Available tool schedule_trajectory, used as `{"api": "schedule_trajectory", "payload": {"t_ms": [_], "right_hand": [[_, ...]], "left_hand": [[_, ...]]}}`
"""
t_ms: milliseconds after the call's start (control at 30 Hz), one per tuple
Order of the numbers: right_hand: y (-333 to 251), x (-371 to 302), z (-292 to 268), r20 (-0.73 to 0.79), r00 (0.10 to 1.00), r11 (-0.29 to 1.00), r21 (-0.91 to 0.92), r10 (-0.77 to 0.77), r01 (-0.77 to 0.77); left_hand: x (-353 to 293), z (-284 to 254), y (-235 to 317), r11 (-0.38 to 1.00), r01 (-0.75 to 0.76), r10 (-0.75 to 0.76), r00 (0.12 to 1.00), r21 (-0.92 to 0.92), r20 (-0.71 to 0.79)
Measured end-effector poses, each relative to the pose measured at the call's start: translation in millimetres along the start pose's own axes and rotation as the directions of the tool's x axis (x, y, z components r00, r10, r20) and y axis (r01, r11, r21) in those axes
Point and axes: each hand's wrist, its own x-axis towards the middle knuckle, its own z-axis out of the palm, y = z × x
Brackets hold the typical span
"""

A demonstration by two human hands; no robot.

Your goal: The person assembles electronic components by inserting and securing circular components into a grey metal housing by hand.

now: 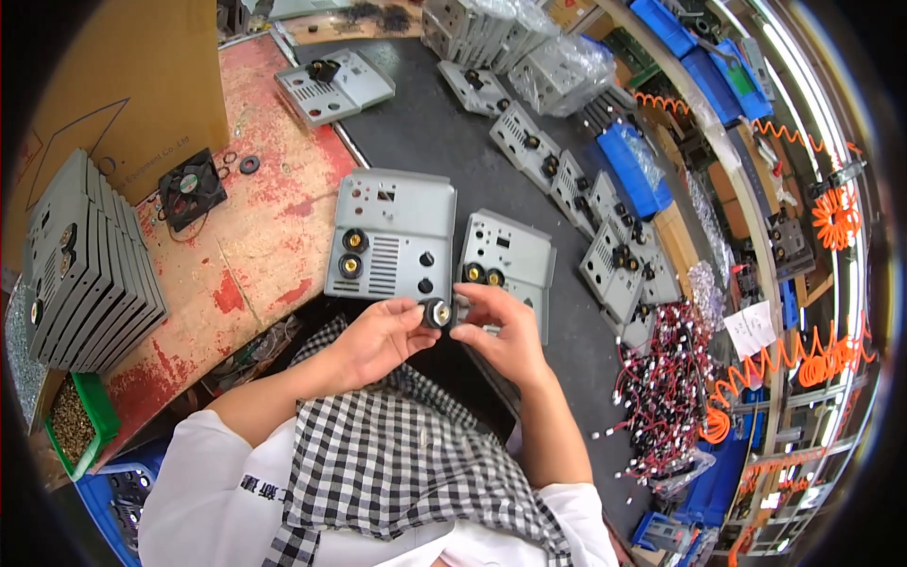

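My left hand (383, 335) pinches a black round panel socket with a brass centre (437, 313) between thumb and fingers. Close on its right, my right hand (505, 331) has thumb and forefinger curled around a small greyish piece, too small to name. Just beyond both hands lies a grey metal panel (402, 203) with vent slots; two black sockets with brass centres (351, 253) and two black knobs (426, 271) are fitted in it. A second grey panel (520, 244) with similar sockets lies to the right, partly behind my right hand.
Stacked grey panels (99, 274) stand at left by a cardboard box (123, 76), a black fan (192, 189) and a green bin of small parts (102, 416). More fitted panels (524, 142) line the dark bench. At right are bundled red and black wires (661, 387) and a blue tray (633, 170).
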Motion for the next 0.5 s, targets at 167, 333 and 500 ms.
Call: {"api": "schedule_trajectory", "payload": {"t_ms": [167, 333, 500], "right_hand": [[-14, 2, 17, 0.022, 0.976, 0.942, -0.258, -0.219, 0.217], [-9, -3, 28, 0.054, 0.973, 0.890, -0.395, -0.223, 0.226], [-5, 15, 27, -0.087, 0.988, 0.961, -0.259, -0.128, 0.102]], "left_hand": [[-1, -5, -5, 0.999, 0.023, -0.023, 1.000, -0.034, -0.019], [-4, -32, -15, 0.997, 0.066, -0.066, 0.998, -0.040, 0.002], [12, -71, -19, 0.996, 0.064, -0.078, 0.973, -0.067, -0.218]]}}
